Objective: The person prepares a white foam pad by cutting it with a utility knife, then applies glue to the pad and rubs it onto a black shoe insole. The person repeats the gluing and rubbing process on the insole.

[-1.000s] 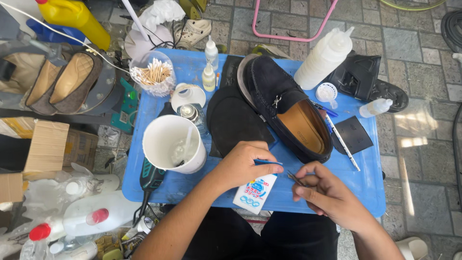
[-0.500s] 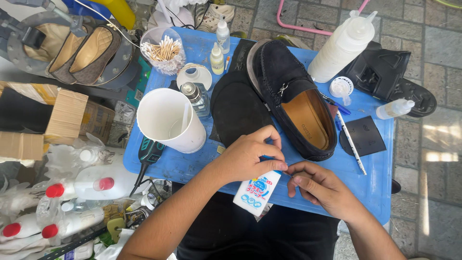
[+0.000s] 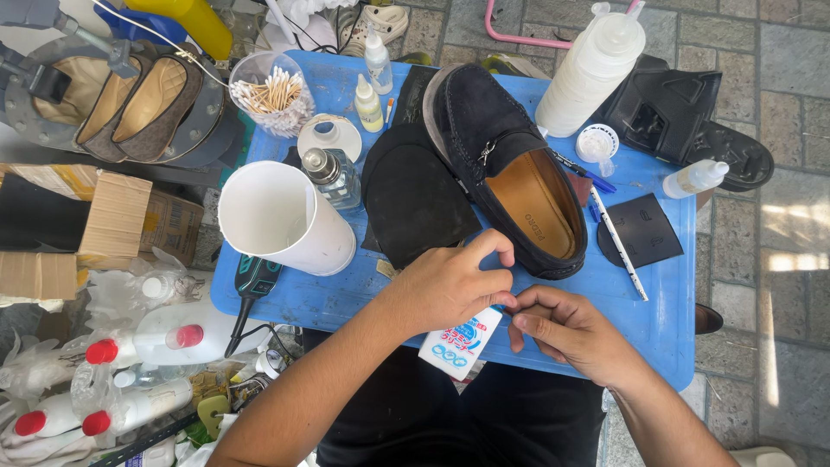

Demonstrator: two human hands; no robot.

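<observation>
My left hand (image 3: 445, 285) grips the top of a small white tube with blue print (image 3: 458, 342), which hangs over the front edge of a blue tray-like tabletop (image 3: 346, 298). My right hand (image 3: 566, 333) meets it from the right, with thumb and forefinger pinched at the tube's upper end; that end is hidden by the fingers. Just beyond the hands lie a dark suede loafer with a tan lining (image 3: 510, 173) and a flat black sole piece (image 3: 415, 199).
A white cup (image 3: 277, 216), a glass spray bottle (image 3: 333, 177), a cup of cotton swabs (image 3: 272, 91), dropper bottles (image 3: 367, 104), a big white squeeze bottle (image 3: 592, 69), a black heel piece (image 3: 640, 229) and a pen (image 3: 618, 251) crowd the tabletop. Red-capped bottles (image 3: 164, 337) and cardboard boxes (image 3: 112, 225) lie left.
The view has shifted and moved closer. Both hands stay together at the tube; the thin blue part seen between the fingers earlier is now covered by them.
</observation>
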